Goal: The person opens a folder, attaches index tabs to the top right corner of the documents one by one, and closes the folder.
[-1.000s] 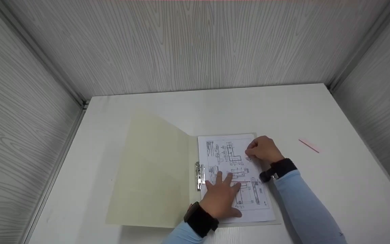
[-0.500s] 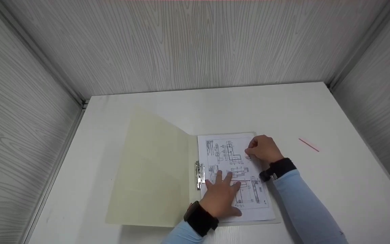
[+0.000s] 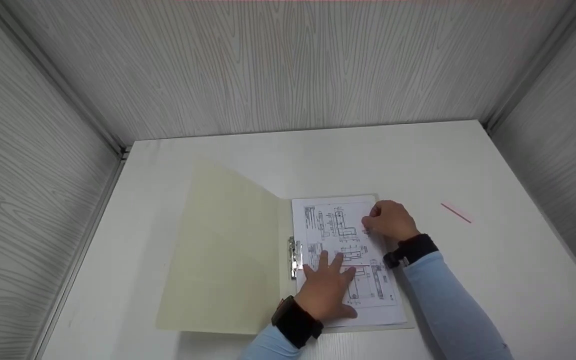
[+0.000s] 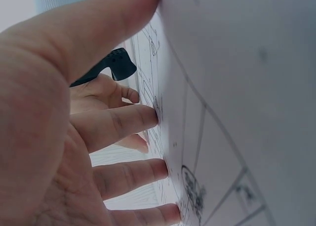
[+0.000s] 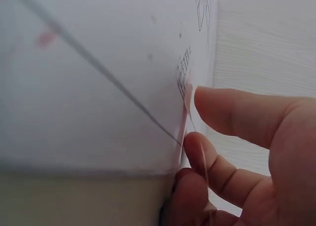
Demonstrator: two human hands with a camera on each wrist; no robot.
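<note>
A white sheet with printed technical drawings [image 3: 340,212] lies on the right side of an open cream folder [image 3: 228,260]. My left hand [image 3: 325,292] rests on the sheet with its fingers spread; in the left wrist view the fingertips [image 4: 158,169] touch the paper. At the sheet's right edge my right hand [image 3: 393,220] has its fingers curled. The right wrist view shows a thin clear film strip [image 5: 188,100] with a pinkish tint, which the thumb and index finger pinch loosely against the paper. Part of it is hidden behind the fingers.
A metal clip [image 3: 295,257] sits at the folder's spine, by the sheet's left edge. A clear strip with a red line [image 3: 456,213] lies on the white table [image 3: 493,280] to the right. The folder's cover stands partly raised. Wood-grain panels [image 3: 288,65] enclose the table.
</note>
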